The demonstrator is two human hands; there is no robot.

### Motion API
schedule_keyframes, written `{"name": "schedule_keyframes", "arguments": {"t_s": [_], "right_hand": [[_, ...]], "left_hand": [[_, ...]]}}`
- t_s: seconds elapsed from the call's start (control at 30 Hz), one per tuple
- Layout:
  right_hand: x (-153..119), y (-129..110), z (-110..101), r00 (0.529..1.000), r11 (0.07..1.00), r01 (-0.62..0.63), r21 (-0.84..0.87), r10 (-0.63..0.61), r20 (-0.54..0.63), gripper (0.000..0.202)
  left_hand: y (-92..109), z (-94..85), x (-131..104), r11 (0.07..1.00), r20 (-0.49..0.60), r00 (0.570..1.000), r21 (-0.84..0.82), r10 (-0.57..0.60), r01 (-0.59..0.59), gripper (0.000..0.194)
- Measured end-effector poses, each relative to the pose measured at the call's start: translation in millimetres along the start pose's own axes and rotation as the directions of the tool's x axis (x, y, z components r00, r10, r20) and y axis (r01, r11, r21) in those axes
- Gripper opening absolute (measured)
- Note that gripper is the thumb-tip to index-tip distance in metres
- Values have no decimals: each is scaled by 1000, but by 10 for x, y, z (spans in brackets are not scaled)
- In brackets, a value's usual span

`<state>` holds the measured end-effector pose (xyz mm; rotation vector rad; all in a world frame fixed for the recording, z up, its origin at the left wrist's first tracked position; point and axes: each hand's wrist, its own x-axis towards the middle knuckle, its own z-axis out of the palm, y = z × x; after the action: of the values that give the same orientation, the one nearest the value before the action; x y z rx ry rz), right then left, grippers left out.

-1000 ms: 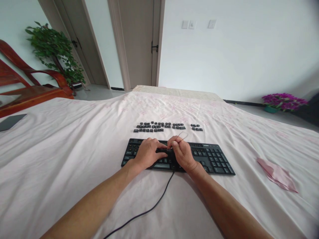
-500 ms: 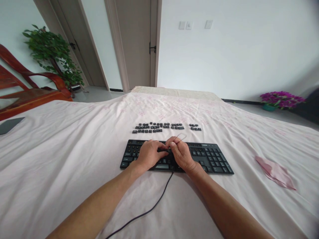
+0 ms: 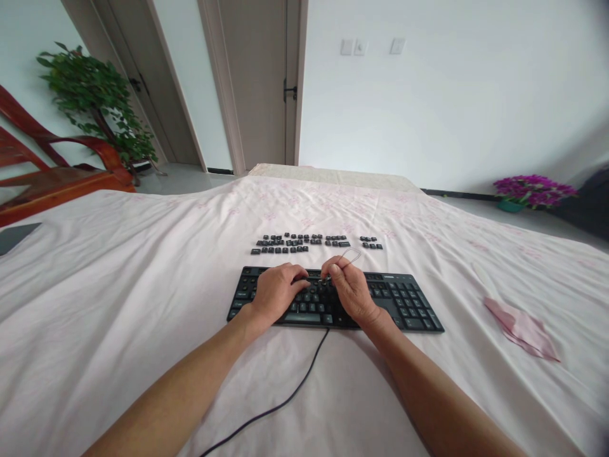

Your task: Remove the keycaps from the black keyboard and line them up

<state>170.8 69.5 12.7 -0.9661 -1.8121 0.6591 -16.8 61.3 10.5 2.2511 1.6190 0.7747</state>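
A black full-size keyboard (image 3: 390, 310) lies on the pink-white cloth, with part of its upper rows bare of keycaps. My left hand (image 3: 276, 291) rests over its left half, thumb and forefinger apart, and I see nothing between them. Over the middle of the keyboard, my right hand (image 3: 351, 291) is closed around a thin wire keycap puller (image 3: 353, 254). The loop of the puller sticks out above the fist, and its other end is at the keys near my fingertips. Loose black keycaps (image 3: 284, 250) lie in rows behind the keyboard.
The keyboard's black cable (image 3: 285, 401) runs toward me across the bedsheet-like cloth (image 3: 143, 285). To the right lies a folded pink cloth (image 3: 522, 329). A dark flat object (image 3: 18, 237) sits at the left edge, near a red wooden chair (image 3: 71, 181).
My left hand has moved left, away from my right hand, uncovering keys between them. My right hand has shifted slightly right and still grips the wire puller.
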Motion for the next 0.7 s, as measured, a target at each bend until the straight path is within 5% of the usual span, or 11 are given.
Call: {"name": "schedule_keyframes", "arguments": {"t_s": [0.47,0.7], "right_hand": [[1,48,-12,978,999,26,-36,-18,208,33],[-30,84,-2,971,998,64,-28,-56,232,33]], "left_hand": [[-56,-20,-13,965,56,981,178,186,-193,21],[-91,-32,51,1000,21,999,20,24,-24,16]]}}
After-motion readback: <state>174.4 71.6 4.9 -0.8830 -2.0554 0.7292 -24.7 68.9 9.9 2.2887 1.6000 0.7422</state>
